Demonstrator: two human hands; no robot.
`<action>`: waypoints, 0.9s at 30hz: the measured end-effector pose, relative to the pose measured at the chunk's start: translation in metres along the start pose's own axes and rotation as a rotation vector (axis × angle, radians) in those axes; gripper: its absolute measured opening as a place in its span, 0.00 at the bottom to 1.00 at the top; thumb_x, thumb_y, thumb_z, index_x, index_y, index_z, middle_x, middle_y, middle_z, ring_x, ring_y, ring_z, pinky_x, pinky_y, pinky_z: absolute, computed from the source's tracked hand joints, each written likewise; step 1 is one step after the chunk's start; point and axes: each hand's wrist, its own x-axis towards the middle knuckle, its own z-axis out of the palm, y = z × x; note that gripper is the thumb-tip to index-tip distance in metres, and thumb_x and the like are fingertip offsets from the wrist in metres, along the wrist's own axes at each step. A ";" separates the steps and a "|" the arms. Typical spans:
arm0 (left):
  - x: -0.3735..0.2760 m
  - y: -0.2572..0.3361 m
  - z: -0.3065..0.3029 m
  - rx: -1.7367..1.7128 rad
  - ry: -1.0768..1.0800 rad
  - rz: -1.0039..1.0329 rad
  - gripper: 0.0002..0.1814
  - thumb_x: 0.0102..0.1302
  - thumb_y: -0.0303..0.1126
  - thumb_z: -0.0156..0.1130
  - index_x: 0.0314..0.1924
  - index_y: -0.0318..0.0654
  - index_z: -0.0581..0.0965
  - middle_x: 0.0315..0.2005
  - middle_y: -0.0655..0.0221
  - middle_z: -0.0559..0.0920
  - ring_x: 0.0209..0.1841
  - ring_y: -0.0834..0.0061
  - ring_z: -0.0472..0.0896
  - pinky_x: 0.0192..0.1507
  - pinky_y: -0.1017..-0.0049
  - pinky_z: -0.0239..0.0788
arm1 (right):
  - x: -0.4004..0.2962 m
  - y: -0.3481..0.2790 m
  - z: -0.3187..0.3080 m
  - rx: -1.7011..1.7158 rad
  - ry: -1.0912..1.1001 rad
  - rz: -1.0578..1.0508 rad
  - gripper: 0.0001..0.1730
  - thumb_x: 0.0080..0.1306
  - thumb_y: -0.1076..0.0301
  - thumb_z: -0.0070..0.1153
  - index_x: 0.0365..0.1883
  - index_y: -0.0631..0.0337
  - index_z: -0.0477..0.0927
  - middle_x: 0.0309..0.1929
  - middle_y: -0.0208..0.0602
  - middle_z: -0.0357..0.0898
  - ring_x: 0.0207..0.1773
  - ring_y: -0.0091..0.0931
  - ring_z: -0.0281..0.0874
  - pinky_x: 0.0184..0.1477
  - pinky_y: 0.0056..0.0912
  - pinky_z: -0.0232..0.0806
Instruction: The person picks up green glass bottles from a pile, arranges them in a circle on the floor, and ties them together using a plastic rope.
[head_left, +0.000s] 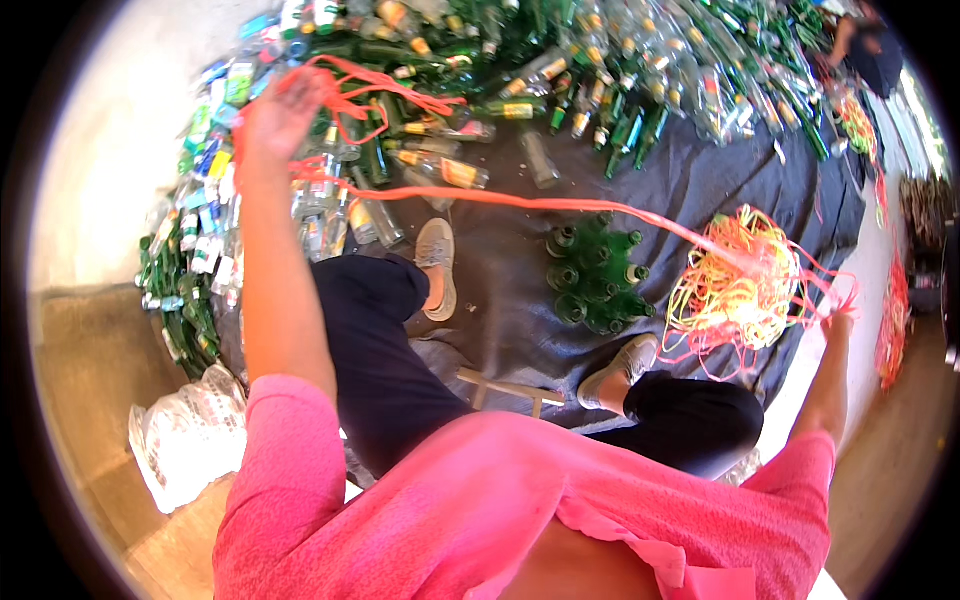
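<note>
My left hand (281, 120) is raised at the upper left, gripping a bundle of orange-pink plastic twine (525, 201). One stretch of this twine runs across to a tangled heap of yellow and pink twine (739, 285) at the right. Beyond that heap, my right hand (838, 319) has its fingers closed around pink strands coming off the tangle. Between my shoes, a cluster of green glass bottles (600, 277) stands upright, packed close together.
Many loose glass bottles (517, 109) lie piled along the far side and left of a dark sheet (502, 262). A small wooden frame (510, 388) sits between my legs. Another person (870, 52) is at the upper right. A clear plastic bag (191, 435) lies left.
</note>
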 end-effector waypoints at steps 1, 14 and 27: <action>-0.001 -0.005 0.007 -0.035 -0.061 -0.032 0.26 0.83 0.47 0.49 0.59 0.27 0.76 0.53 0.50 0.85 0.56 0.53 0.84 0.64 0.53 0.76 | -0.016 -0.002 -0.014 0.102 0.057 0.144 0.12 0.69 0.65 0.58 0.47 0.60 0.82 0.34 0.35 0.81 0.36 0.29 0.80 0.38 0.34 0.72; -0.144 -0.051 0.186 -0.172 -0.951 -0.111 0.33 0.82 0.57 0.47 0.61 0.30 0.78 0.38 0.67 0.82 0.40 0.71 0.79 0.47 0.67 0.73 | -0.324 -0.359 -0.164 0.948 -0.791 -0.522 0.32 0.73 0.70 0.61 0.74 0.62 0.68 0.60 0.40 0.81 0.48 0.22 0.85 0.48 0.23 0.76; -0.215 -0.095 0.225 0.770 -1.167 -0.211 0.20 0.76 0.40 0.63 0.59 0.33 0.80 0.36 0.67 0.86 0.34 0.77 0.86 0.29 0.78 0.75 | -0.371 -0.412 -0.149 1.536 -0.916 -0.539 0.10 0.79 0.64 0.54 0.47 0.61 0.82 0.28 0.21 0.75 0.28 0.14 0.68 0.33 0.20 0.65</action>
